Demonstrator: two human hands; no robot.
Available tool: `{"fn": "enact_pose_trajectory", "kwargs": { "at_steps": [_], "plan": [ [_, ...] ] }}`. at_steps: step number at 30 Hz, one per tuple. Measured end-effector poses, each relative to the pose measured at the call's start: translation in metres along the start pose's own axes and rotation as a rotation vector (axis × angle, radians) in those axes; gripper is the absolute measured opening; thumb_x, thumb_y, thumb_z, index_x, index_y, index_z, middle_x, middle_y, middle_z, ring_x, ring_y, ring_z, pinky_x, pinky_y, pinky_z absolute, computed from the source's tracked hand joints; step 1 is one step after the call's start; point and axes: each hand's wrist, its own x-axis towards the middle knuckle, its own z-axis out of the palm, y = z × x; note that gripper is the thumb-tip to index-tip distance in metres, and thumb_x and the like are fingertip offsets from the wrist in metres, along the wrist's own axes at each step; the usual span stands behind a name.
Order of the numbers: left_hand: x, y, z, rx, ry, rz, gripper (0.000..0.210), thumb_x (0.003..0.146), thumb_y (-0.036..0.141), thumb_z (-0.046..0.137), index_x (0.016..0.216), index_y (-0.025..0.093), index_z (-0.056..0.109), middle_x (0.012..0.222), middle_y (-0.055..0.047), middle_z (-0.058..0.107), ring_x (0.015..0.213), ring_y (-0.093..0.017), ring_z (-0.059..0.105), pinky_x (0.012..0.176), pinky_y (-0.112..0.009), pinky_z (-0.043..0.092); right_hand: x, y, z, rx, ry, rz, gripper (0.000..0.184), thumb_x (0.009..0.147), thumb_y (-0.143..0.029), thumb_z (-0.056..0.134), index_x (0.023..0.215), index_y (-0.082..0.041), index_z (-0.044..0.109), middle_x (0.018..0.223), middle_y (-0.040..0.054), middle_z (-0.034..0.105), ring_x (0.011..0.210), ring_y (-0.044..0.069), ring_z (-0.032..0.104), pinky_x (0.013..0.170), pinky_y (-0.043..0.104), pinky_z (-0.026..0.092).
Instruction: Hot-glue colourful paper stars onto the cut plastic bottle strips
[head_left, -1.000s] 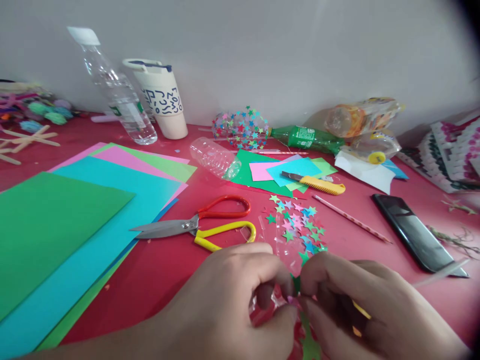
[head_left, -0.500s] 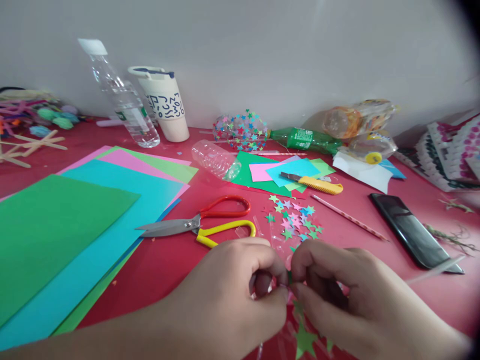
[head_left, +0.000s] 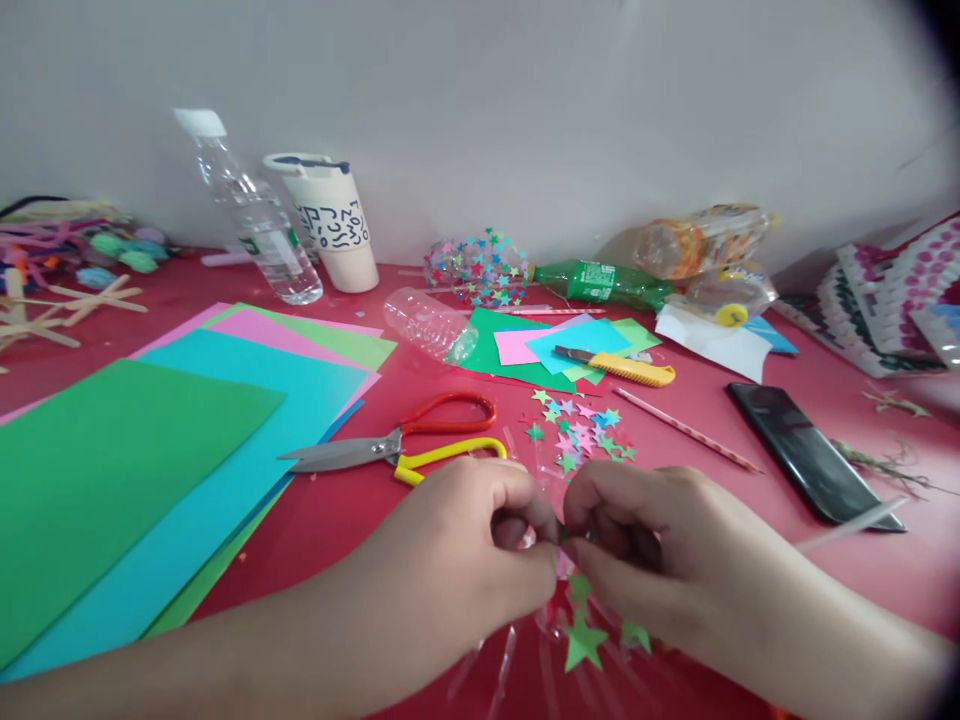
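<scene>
My left hand (head_left: 480,545) and my right hand (head_left: 660,560) meet fingertip to fingertip, low in the middle of the view. Both are closed in a pinch on clear plastic strips (head_left: 506,665) that carry paper stars. A large green star (head_left: 584,642) hangs below my fingers, and bits of pink and dark green show between the fingertips. The exact pinched spot is hidden. Just beyond lies a scatter of small coloured stars (head_left: 581,437). Scissors (head_left: 382,450) with one red and one yellow handle rest beyond my left hand.
Coloured paper sheets (head_left: 135,480) spread at left. Behind stand a water bottle (head_left: 270,240) and a tumbler (head_left: 337,235). A cut clear bottle (head_left: 427,325), star-covered bottle (head_left: 480,268), green bottle (head_left: 600,282), yellow cutter (head_left: 634,369), pencil (head_left: 686,430) and phone (head_left: 806,450) lie farther right.
The camera view has shifted slightly. My hands stay pinched together, a little higher and further left in the picture, and more of the strips and the large green star shows below them.
</scene>
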Motion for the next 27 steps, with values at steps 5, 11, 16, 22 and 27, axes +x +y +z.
{"fn": "enact_pose_trajectory", "kwargs": {
  "at_steps": [5,11,16,22,27],
  "plan": [
    [-0.001,0.005,-0.005,0.062,-0.006,0.006,0.01,0.076,0.029,0.057,0.07,0.021,0.061,0.061,0.007,0.045,0.058,-0.011,0.042,0.051,-0.025,0.028,0.002,-0.001,-0.004,-0.018,-0.009,-0.027,0.011,0.076,-0.013,0.052,0.076,-0.024,0.056,0.052,-0.009,0.045,0.047,0.008,0.037,0.043,0.019,0.025],
    [0.001,0.01,-0.011,0.235,0.024,0.111,0.01,0.078,0.026,0.055,0.072,0.022,0.062,0.067,0.005,0.053,0.064,-0.014,0.049,0.056,-0.027,0.033,0.002,-0.008,-0.01,-0.032,0.008,-0.061,0.008,0.079,-0.018,0.055,0.072,-0.022,0.055,0.054,-0.0074,0.045,0.049,0.008,0.038,0.045,0.02,0.025],
    [-0.004,0.016,-0.012,0.344,0.072,0.187,0.013,0.077,0.019,0.051,0.074,0.023,0.063,0.075,0.004,0.056,0.068,-0.014,0.054,0.058,-0.027,0.035,0.004,-0.008,-0.013,-0.066,0.05,-0.095,0.006,0.077,-0.019,0.055,0.073,-0.022,0.059,0.055,-0.0073,0.044,0.05,0.009,0.037,0.045,0.02,0.024],
    [-0.008,0.022,-0.008,0.405,0.107,0.168,0.011,0.077,0.017,0.051,0.07,0.021,0.059,0.072,0.004,0.054,0.066,-0.014,0.053,0.057,-0.027,0.034,0.005,-0.005,-0.01,-0.089,0.087,-0.121,0.007,0.072,-0.017,0.056,0.068,-0.021,0.058,0.054,-0.0072,0.045,0.05,0.009,0.036,0.045,0.021,0.024],
    [-0.009,0.026,-0.009,0.402,0.105,0.137,0.008,0.075,0.02,0.055,0.069,0.021,0.06,0.072,0.003,0.053,0.066,-0.015,0.052,0.058,-0.026,0.035,0.006,-0.004,-0.006,-0.045,0.03,-0.134,0.006,0.07,-0.013,0.054,0.069,-0.019,0.056,0.054,-0.0074,0.044,0.049,0.008,0.034,0.044,0.02,0.023]
  ]
}}
